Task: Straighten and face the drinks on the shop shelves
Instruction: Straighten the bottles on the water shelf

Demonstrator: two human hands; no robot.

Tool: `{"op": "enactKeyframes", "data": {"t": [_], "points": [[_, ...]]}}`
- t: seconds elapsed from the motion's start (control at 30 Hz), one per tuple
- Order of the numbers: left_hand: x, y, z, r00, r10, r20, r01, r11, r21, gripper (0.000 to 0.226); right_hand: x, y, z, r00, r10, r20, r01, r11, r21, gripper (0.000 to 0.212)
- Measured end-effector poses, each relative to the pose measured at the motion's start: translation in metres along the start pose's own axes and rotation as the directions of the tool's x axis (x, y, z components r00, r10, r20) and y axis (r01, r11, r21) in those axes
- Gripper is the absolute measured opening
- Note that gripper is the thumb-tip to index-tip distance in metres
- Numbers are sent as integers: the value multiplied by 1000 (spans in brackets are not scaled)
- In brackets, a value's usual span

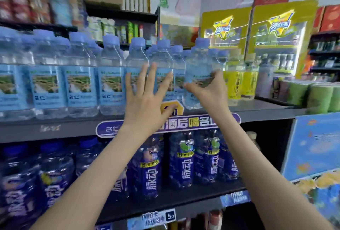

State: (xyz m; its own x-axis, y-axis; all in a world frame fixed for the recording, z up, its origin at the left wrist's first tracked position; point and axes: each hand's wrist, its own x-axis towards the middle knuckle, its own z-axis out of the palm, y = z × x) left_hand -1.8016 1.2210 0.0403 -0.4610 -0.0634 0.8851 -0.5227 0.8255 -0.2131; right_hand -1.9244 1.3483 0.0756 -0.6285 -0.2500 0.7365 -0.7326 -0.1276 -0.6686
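Observation:
A row of clear water bottles (79, 82) with pale blue caps and blue picture labels stands along the upper shelf (257, 108). My left hand (147, 97) lies flat with spread, straight fingers against the fronts of two bottles near the row's right end. My right hand (209, 91) grips the last bottle (198, 67) of the row around its label; that bottle stands at the shelf's front edge, its label turned away. Dark blue drink bottles (182, 159) fill the shelf below, between my forearms.
Yellow-labelled bottles (237, 84) stand right of the water row, with green cans (320, 99) further right. A purple promotional strip (184, 123) and price tags hang on the shelf edges. Yellow display boxes (257, 30) sit behind. A blue carton (316, 143) juts out at the right.

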Motion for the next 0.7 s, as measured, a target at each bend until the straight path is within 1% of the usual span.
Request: {"op": "enactKeyframes", "data": {"t": [0.07,0.13,0.33,0.4,0.47,0.5,0.53,0.57,0.63,0.67,0.7], "points": [[0,0,1,1000,-10,11,10,1000,18,76,2,-1,6,994,16,105,-13,1000,-28,60],[-1,1,2,1000,-13,20,12,1000,21,76,2,-3,10,983,56,173,-45,997,-66,64],[-1,2,0,998,-35,50,34,999,34,77,-1,-8,17,971,71,227,-28,982,-184,54],[0,4,-3,998,-26,58,24,999,39,75,-3,-8,17,968,83,238,-37,981,-192,58],[-1,4,-9,998,-4,67,3,1000,20,71,-12,-11,18,967,91,238,-42,979,-201,68],[-4,3,-13,998,10,66,-9,1000,-11,68,-20,-14,19,976,68,208,-19,973,-229,73],[-8,2,-17,998,27,56,-24,999,-49,63,-31,-17,20,988,17,156,26,963,-268,75],[-14,0,-21,998,44,35,-41,996,-83,58,-43,-22,22,994,-65,92,90,950,-298,74],[-32,-8,-34,998,60,-23,-63,985,-161,49,-75,-34,30,974,-228,-12,214,929,-302,62],[-44,-14,-41,997,55,-51,-64,975,-213,45,-93,-38,36,956,-293,-31,272,919,-285,54],[-58,-21,-50,997,40,-70,-57,962,-266,42,-113,-42,44,940,-340,-20,324,909,-261,46]]}}
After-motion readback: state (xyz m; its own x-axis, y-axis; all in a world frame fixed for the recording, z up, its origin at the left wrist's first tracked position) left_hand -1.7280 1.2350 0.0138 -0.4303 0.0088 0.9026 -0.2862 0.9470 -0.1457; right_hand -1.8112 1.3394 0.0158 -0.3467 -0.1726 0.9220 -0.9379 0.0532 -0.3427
